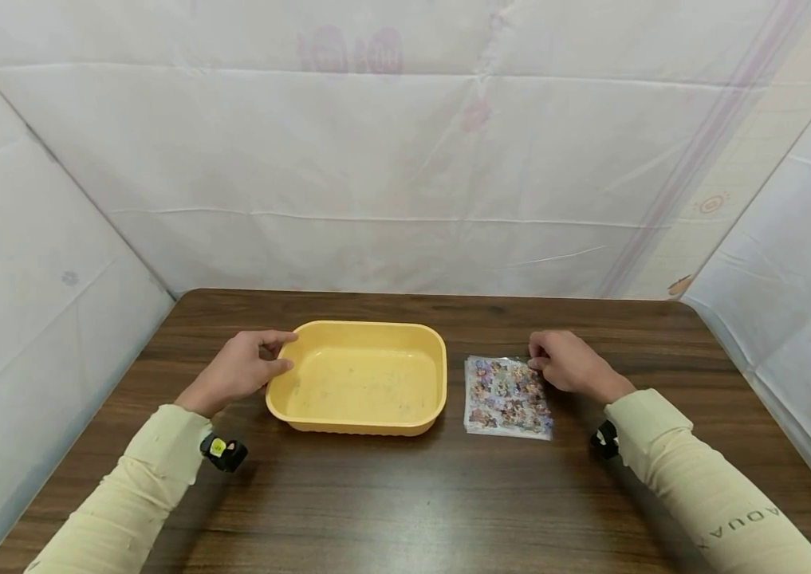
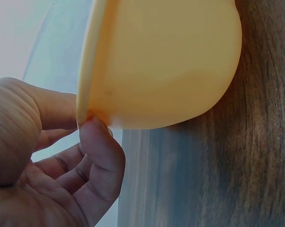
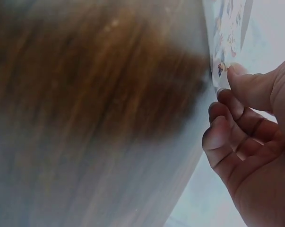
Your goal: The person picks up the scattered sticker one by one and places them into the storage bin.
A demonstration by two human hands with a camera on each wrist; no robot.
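Note:
A shallow yellow plastic basin stands on the dark wooden table, left of centre. My left hand pinches its left rim. In the left wrist view the thumb and index finger close on the basin's rim. To the right of the basin lies a small stack of clear sheets with colorful cartoon stickers. My right hand is at the stack's upper right corner. The right wrist view shows the thumb and index finger pinching the edge of the sticker sheets; how many sheets they grip cannot be told.
The wooden table has a far edge against a pale printed cloth wall. More cloth hangs on the left and right. A strip of table separates the basin from the sheets. Black wrist straps sit at both cuffs.

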